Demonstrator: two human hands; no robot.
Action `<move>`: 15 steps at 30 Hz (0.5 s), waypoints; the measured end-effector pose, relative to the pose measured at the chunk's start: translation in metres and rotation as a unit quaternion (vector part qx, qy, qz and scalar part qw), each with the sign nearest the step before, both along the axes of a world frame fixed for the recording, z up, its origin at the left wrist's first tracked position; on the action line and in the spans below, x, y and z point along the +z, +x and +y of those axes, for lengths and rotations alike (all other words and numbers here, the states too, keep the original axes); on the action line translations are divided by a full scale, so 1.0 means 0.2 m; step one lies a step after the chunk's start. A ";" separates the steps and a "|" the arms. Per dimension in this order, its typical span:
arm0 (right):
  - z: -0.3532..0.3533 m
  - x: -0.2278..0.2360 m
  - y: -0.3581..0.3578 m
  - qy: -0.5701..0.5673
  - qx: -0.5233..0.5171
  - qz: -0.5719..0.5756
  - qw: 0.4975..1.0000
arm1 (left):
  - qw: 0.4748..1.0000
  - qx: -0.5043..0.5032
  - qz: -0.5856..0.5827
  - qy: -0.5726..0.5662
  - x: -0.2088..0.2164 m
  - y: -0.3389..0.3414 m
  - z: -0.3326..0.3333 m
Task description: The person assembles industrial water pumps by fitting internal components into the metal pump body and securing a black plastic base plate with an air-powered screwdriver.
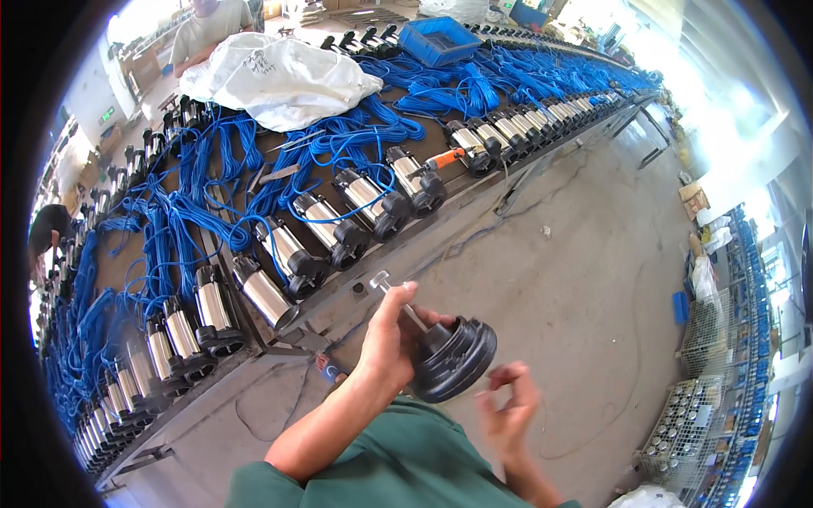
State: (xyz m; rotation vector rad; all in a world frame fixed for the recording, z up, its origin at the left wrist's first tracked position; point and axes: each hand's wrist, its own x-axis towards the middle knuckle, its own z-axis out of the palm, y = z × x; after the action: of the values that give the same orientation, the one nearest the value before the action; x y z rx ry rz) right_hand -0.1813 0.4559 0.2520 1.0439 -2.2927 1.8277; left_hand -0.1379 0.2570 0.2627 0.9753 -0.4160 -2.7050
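My left hand point(391, 339) is closed around a black round pump part point(457, 360) with a ribbed, stepped body and a metal shaft point(411, 313). The shaft points up and left toward the bench, and the broad black end faces down and right. Beside that end, a small gap away, is my right hand point(511, 406), its fingers curled and thumb bent to the fingertips. Anything small pinched there is hidden or too blurred to make out. Closest on the bench lies a silver pump cylinder point(264, 292), its open end toward me.
Silver and black pumps point(329, 222) line the bench edge, with coiled blue cables point(190, 220) behind them. An orange-handled tool point(445, 158), a white sack point(279, 80) and a blue crate point(438, 41) lie on the bench. Wire baskets point(677, 423) stand at right. A person point(212, 34) is across the bench.
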 end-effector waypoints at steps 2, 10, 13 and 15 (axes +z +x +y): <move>-0.05 -0.08 0.08 0.069 -0.003 -0.008 0.998 | 0.999 -0.018 -0.032 0.006 0.03 -0.06 0.02; -0.18 -0.17 -0.03 -0.024 -0.116 0.114 0.986 | 0.997 -0.066 -0.023 -0.017 0.08 -0.23 0.10; -0.23 -0.04 -0.03 -0.235 0.052 -0.097 0.966 | 0.995 -0.093 0.013 -0.016 0.16 -0.21 0.12; -0.17 -0.02 -0.06 -0.286 0.095 -0.152 0.941 | 0.991 -0.123 0.034 -0.041 0.24 -0.19 0.14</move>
State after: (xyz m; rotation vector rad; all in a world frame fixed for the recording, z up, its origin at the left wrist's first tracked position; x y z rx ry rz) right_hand -0.1939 0.4218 0.2474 0.9543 -1.6176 2.6631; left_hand -0.1751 0.2855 0.3106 0.8561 -0.6693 -2.9024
